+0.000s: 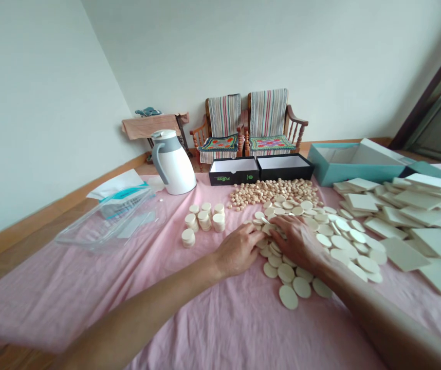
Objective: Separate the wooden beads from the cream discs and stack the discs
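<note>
Loose round, cream-coloured discs (288,297) lie in a wide pile before me. At the pile's left edge my left hand (238,251) is closed, its fingertips pinching pale discs (258,223). Close beside it, my right hand (299,241) reaches over the pile with thumb and fingers curled around a disc (269,229); its fingertips are partly hidden. The two hands nearly touch. To the left of them, several short stacks of the same discs (204,220) stand upright on the pink cloth (205,318).
Behind the pile are small wooden beads (274,192) and two black boxes (234,172). Square pale tiles (405,252) heap at right, before a teal box (355,164). A white jug (176,167) and a clear plastic tray (108,221) stand left. Two chairs (269,121) are beyond.
</note>
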The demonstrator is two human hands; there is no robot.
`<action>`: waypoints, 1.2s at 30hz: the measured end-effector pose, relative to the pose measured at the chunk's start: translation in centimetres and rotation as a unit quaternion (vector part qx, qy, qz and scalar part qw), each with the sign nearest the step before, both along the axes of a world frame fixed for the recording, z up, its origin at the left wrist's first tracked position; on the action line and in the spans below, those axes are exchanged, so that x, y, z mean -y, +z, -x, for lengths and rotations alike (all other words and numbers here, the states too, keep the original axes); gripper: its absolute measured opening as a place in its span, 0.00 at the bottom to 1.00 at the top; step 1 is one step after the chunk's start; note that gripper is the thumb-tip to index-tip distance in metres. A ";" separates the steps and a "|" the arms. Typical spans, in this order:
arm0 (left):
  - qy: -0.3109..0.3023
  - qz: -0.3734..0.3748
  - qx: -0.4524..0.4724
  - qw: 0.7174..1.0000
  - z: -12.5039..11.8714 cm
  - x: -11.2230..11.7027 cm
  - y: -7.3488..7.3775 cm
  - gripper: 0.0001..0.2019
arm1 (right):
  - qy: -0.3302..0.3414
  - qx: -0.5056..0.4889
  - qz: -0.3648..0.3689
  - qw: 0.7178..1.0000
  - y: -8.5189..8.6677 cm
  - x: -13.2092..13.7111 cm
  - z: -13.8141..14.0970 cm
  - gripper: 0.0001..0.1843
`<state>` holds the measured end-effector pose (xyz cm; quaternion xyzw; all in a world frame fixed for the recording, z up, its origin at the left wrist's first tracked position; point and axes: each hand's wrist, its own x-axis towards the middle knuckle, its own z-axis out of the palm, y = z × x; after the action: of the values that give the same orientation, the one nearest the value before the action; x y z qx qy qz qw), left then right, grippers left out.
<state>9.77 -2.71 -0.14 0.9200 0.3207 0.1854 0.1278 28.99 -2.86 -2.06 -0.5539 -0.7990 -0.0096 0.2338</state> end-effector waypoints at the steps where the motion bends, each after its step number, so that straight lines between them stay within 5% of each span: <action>1: 0.002 0.002 -0.003 1.000 0.1 0.0 0.0 0.11 | 0.001 0.003 0.000 1.000 0.0 0.0 0.0 0.12; 11: 0.048 0.035 -0.006 0.998 3.5 1.5 0.7 0.13 | -0.003 0.010 -0.001 1.000 0.3 0.2 0.0 0.12; 21: 0.219 0.012 0.091 0.971 12.2 1.1 3.7 0.16 | 0.001 0.017 -0.014 1.000 -0.4 -0.2 -0.3 0.13; 36: 0.236 0.027 0.104 0.966 14.7 -0.1 1.9 0.16 | 0.005 0.025 -0.019 1.000 -0.7 -0.3 -0.5 0.13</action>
<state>-4.97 -2.57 1.79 0.7903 0.5181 0.2967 0.1377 29.50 -2.54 -2.77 -0.5449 -0.8070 -0.0370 0.2246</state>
